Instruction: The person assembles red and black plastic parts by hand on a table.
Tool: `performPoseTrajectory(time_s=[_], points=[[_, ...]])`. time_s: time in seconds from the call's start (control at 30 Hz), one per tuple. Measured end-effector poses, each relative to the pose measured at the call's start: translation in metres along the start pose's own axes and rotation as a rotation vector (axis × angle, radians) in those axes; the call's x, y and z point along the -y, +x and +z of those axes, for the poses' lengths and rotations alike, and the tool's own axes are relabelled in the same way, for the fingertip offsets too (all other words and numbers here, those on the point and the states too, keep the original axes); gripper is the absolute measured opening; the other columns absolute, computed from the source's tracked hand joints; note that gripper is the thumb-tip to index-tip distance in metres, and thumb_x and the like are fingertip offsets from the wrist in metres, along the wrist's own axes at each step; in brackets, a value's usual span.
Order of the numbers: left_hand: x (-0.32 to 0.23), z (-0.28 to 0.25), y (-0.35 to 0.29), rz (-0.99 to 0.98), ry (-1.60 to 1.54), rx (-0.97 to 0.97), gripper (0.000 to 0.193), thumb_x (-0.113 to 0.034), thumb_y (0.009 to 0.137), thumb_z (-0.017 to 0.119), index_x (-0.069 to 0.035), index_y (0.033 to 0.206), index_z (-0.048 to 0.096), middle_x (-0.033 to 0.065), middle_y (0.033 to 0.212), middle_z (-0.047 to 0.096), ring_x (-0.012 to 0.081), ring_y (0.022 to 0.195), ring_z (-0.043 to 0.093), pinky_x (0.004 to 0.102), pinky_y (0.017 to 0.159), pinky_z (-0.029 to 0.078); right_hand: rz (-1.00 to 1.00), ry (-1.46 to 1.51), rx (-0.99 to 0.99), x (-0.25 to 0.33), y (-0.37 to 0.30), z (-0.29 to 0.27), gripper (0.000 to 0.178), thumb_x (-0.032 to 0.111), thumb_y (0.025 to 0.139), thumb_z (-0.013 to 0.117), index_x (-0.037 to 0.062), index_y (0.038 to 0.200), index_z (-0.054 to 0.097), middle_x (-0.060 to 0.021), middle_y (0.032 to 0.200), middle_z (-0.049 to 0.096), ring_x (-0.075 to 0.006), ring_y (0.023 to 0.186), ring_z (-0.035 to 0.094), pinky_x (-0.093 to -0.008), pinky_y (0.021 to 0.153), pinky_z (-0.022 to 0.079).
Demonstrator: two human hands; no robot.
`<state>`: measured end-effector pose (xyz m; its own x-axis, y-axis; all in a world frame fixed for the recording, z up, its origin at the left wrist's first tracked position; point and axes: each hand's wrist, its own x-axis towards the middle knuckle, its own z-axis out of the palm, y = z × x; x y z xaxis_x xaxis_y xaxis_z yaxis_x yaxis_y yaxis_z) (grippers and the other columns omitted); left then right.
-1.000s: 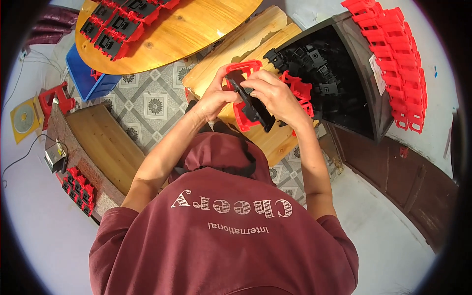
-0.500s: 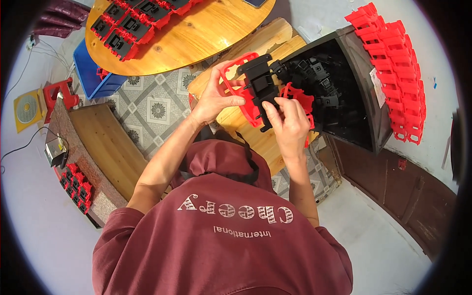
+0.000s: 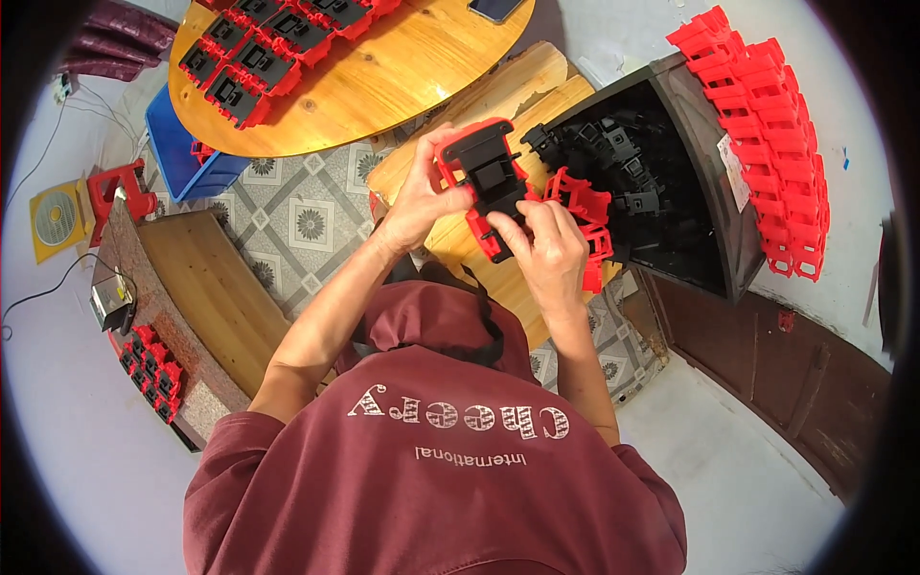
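A seated person in a maroon shirt (image 3: pixel 441 450) holds a red frame (image 3: pixel 477 227) with a black part (image 3: pixel 494 177) lying against it, red edges showing around the black; the pair is up in front of the lap, above a low wooden bench (image 3: pixel 537 77). The left hand (image 3: pixel 419 203) has its grip closed on the frame's left side, thumb in front; the right hand (image 3: pixel 548 244) keeps a narrow grip at the black part's lower right, thumb and forefinger touching it, though from here I cannot tell whether they pinch it. Just beyond the right hand sit loose red frames (image 3: pixel 580 196); beside them is a black box (image 3: pixel 704 144) with black pieces (image 3: pixel 618 144) inside; past it, red frames stand in long rows (image 3: pixel 767 144). Ahead to the left, an oval bench (image 3: pixel 383 86) carries red-and-black units (image 3: pixel 259 67) and a phone (image 3: pixel 494 8); under its edge is a blue bin (image 3: pixel 168 144).
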<state>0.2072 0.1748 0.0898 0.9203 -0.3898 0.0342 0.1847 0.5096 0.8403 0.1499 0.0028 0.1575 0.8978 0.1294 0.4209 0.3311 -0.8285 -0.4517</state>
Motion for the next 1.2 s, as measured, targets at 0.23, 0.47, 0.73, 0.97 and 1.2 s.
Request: performPoseTrajectory(time_s=[0.23,0.47,0.73,0.97,1.2], points=[[0.003,0.008,0.009,-0.072,0.171,-0.199,0.041,-0.035,0.098,0.052,-0.007,0.127,0.049,0.0124,0.146,0.034,0.0211,0.131,0.037,0.0360,0.107,0.033,0.342,0.715,0.025,-0.021,0.040,0.025,0.027,0.024,0.088,0.066,-0.0006,0.101,0.065,-0.0165,0.101,0.064,-0.0339,0.092,0.060,-0.0408,0.078,0.048],[0.008,0.000,0.027,-0.047,0.255,-0.487,0.043,-0.039,0.101,0.046,-0.007,0.129,0.042,0.0024,0.101,0.058,0.0109,0.089,0.057,0.0264,0.077,0.048,0.537,0.747,0.314,-0.046,0.055,0.033,0.066,0.032,0.091,0.066,-0.0030,0.140,0.040,-0.0152,0.131,0.055,-0.0194,0.119,0.054,-0.0305,0.100,0.041],[-0.028,-0.014,0.014,-0.031,0.019,-0.300,0.098,-0.013,0.080,0.076,-0.016,0.150,0.006,0.0083,0.133,0.045,0.0203,0.122,0.047,0.0389,0.103,0.040,0.620,1.300,0.380,-0.019,0.028,0.060,0.071,0.007,0.081,0.071,-0.0012,0.143,0.037,-0.0077,0.130,0.053,-0.0153,0.117,0.052,-0.0301,0.100,0.042],[-0.041,-0.040,0.011,-0.156,0.051,-0.480,0.086,-0.005,0.076,0.079,-0.011,0.142,0.023,0.0063,0.118,0.054,0.0166,0.108,0.054,0.0345,0.091,0.049,0.578,1.217,0.419,0.002,0.042,0.094,0.068,0.009,0.084,0.071,-0.0019,0.142,0.037,-0.0095,0.127,0.055,-0.0144,0.112,0.055,-0.0302,0.095,0.046],[-0.054,-0.067,0.036,-0.019,0.049,-0.725,0.080,-0.016,0.084,0.074,-0.011,0.142,0.018,0.0092,0.123,0.052,0.0190,0.114,0.053,0.0381,0.097,0.045,0.007,0.361,0.360,0.012,0.075,0.120,0.104,0.037,0.067,0.084,0.0059,0.148,0.027,-0.0285,0.143,0.027,-0.0456,0.130,0.034,-0.0473,0.104,0.036]])
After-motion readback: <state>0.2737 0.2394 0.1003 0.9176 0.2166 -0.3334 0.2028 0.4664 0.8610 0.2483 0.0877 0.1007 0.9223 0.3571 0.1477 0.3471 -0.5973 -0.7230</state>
